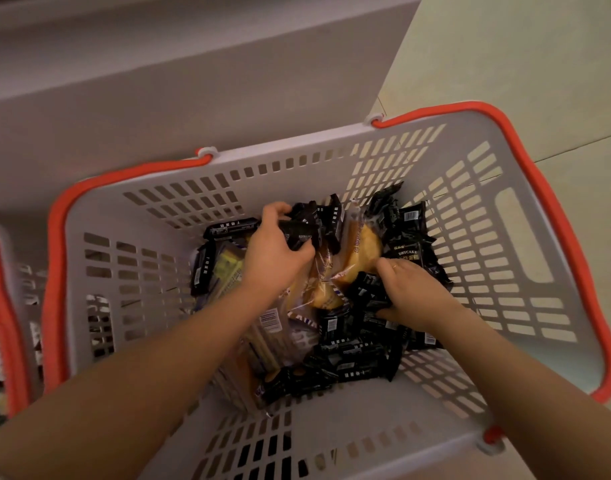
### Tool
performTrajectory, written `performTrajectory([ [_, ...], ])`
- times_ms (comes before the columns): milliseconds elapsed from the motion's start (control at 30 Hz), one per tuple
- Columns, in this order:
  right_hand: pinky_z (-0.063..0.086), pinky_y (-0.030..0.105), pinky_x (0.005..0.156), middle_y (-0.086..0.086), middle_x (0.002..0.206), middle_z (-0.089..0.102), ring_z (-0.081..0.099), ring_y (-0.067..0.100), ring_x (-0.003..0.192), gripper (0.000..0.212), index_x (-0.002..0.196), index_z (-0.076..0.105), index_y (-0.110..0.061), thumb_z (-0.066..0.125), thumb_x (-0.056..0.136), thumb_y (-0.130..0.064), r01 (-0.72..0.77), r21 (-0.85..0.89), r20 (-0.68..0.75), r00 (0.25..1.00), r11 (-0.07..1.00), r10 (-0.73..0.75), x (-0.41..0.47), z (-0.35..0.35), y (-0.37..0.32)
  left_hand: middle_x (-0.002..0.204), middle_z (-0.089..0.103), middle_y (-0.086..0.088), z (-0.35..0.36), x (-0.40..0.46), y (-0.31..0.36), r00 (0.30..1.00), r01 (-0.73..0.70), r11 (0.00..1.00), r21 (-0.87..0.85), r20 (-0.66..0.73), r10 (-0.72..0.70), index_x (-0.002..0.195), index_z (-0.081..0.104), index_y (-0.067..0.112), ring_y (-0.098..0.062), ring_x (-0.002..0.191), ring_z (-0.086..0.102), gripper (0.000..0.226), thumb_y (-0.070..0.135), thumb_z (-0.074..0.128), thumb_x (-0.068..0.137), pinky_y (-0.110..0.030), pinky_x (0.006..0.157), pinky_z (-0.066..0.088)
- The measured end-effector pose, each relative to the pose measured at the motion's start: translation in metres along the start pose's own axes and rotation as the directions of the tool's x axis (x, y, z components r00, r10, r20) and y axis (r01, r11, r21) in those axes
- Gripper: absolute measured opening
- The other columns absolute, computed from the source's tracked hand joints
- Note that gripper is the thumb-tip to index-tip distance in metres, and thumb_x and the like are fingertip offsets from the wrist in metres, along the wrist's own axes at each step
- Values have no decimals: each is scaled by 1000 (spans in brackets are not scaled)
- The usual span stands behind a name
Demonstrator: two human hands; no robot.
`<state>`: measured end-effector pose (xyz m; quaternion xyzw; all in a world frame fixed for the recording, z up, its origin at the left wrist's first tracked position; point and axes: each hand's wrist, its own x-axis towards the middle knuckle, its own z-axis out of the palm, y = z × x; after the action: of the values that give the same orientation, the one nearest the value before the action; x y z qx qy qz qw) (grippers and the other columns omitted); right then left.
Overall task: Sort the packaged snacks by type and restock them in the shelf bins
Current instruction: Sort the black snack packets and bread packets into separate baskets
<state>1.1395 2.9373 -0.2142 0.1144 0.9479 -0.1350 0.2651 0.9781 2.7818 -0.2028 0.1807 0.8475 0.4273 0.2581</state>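
You are looking into a grey slotted plastic basket (526,244), its moulded walls smooth and matt, with a faint sheen only along the rim. Round that rim run two orange plastic handles (571,237), smooth and slightly glossier than the walls. Inside the basket, the small black foil-like snack packets (359,358) are crinkled and shiny, catching light on their folds (the print on most is too blurred to read). Among them at the basket's middle lie clear glossy film bags of golden cakes (361,252), the film wrinkled and reflective. Behind the basket stands a pale flat panel (193,81), smooth and matt. Right of it, the light floor tiles (539,64) look smooth, faintly glossy.
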Motion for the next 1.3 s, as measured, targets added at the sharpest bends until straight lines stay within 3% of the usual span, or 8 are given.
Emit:
performTrajectory([
  [167, 16, 32, 114, 5, 139, 41, 30, 22, 135, 68, 129, 41, -14, 68, 76, -47, 1, -107, 51, 999, 994, 5, 5, 8, 5, 103, 65, -1, -1, 18, 17, 985, -88, 991, 102, 160, 71, 114, 59, 13, -9, 90, 58, 39, 21, 72, 78, -14, 75, 41],
  [333, 22, 31, 110, 2, 122, 53, 45, 21, 120, 57, 121, 47, -17, 67, 77, -47, 11, -91, 17, 1000, 996, -9, 6, 6, 8, 110, 65, -10, 22, 34, 33, 966, 85, 996, 19, 244, -87, 113, 60, 5, -23, 102, 61, 39, 19, 73, 79, -35, 89, 50],
  [433, 39, 29, 91, -3, 111, 59, 54, 17, 105, 49, 114, 51, -21, 73, 73, -40, -72, 280, -110, 988, 957, 107, 0, -8, 12, 109, 66, -7, 28, 40, 35, 939, 200, 978, -57, 295, -175, 113, 60, 9, -21, 98, 63, 39, 18, 74, 77, -34, 83, 52],
  [567, 46, 19, 72, -23, 98, 60, 58, -2, 91, 32, 101, 51, -38, 71, 78, -31, -52, 921, -147, 871, 386, 468, -12, -21, 15, 103, 67, -2, 34, 40, 35, 886, 323, 934, -155, 396, -241, 107, 62, 14, -13, 90, 62, 35, 20, 75, 76, -19, 66, 46],
  [733, 49, 20, 65, -15, 105, 67, 63, 3, 92, 25, 109, 58, -36, 64, 86, -32, 30, 999, -11, 821, -24, 571, -8, -18, 18, 119, 61, -3, 63, 41, 44, 879, 311, 944, -113, 412, -240, 123, 54, 13, -19, 109, 55, 48, 25, 72, 80, -28, 89, 43],
  [900, 52, 26, 70, -11, 102, 69, 65, 9, 95, 18, 102, 60, -35, 65, 86, -30, -27, 997, 63, 828, -73, 557, -2, -10, 14, 131, 51, -10, 79, 51, 51, 862, 344, 939, -1, 396, -316, 133, 40, 8, -26, 120, 47, 66, 27, 72, 79, -37, 102, 39],
  [1100, 50, 23, 70, -10, 103, 68, 65, 7, 92, 17, 98, 59, -34, 67, 84, -28, -44, 997, 67, 848, -56, 526, 1, -6, 14, 129, 53, -11, 87, 45, 46, 829, 471, 879, -72, 375, -414, 132, 43, 4, -27, 120, 49, 73, 25, 79, 72, -34, 92, 42],
  [1300, 52, 26, 74, -7, 102, 69, 65, 11, 94, 16, 97, 59, -32, 68, 84, -28, -60, 997, 73, 832, -41, 550, -1, -7, 13, 108, 62, -1, 85, 37, 43, 899, 181, 982, 58, 395, -189, 116, 52, 10, -18, 100, 58, 55, 18, 79, 69, -31, 86, 48],
])
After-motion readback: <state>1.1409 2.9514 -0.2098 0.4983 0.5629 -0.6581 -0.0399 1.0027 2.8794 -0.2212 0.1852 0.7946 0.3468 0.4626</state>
